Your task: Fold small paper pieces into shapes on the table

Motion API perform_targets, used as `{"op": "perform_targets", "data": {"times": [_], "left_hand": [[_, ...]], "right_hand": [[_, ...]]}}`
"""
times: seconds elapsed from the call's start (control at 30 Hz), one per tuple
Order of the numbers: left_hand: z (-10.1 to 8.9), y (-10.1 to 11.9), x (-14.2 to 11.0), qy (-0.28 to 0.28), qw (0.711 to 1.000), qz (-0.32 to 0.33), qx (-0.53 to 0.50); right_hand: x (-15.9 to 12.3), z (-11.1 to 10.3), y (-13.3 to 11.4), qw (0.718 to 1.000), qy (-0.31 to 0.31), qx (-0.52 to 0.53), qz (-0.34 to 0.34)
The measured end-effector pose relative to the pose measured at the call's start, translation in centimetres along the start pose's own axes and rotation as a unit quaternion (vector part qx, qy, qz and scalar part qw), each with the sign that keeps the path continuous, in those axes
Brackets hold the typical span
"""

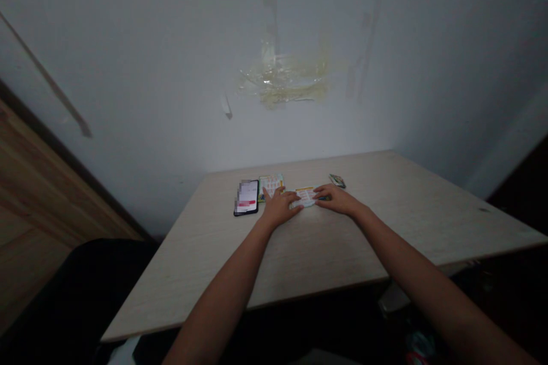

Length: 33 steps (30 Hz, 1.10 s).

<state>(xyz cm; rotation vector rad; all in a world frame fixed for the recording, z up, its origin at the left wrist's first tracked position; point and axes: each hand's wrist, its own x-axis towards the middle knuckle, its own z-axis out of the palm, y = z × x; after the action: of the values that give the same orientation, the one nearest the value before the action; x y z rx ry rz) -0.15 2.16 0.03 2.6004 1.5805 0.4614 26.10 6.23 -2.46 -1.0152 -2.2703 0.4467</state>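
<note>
A small printed card or paper (305, 196), white with a yellow band, lies on the table between my two hands. My left hand (279, 206) is at its left edge, fingers spread, thumb and forefinger touching that edge. Some of its other fingers rest over a second printed sheet (274, 181) with a green border. At the right edge of the card my right hand (338, 199) has its fingers and thumb closed on it. A small dark blue patch shows between them; what it is, I cannot make out.
A phone (247, 198) with a lit screen lies left of the sheets. Behind my right hand is a small stack of cards (337, 181). The pale wooden table (342, 251) meets a wall (171, 68) with peeling tape (291, 82). A dark chair-like shape (107, 274) stands left.
</note>
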Motion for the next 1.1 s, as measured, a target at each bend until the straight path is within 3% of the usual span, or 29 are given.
{"op": "perform_targets", "data": {"times": [0.33, 0.57, 0.9, 1.1], "left_hand": [[0.0, 0.1, 0.3, 0.034, 0.999, 0.009, 0.012], [-0.3, 0.4, 0.1, 0.047, 0.999, 0.012, -0.008], [0.0, 0.7, 0.9, 0.092, 0.995, -0.021, -0.019], [0.8, 1.3, 1.6, 0.078, 0.995, -0.052, -0.028]], "right_hand": [[0.1, -0.7, -0.8, 0.999, -0.032, 0.019, 0.04], [0.4, -0.8, -1.5, 0.994, 0.009, -0.072, 0.079], [0.8, 0.1, -2.0, 0.986, 0.098, -0.069, 0.118], [1.5, 0.7, -1.9, 0.977, 0.108, -0.122, 0.14]]}}
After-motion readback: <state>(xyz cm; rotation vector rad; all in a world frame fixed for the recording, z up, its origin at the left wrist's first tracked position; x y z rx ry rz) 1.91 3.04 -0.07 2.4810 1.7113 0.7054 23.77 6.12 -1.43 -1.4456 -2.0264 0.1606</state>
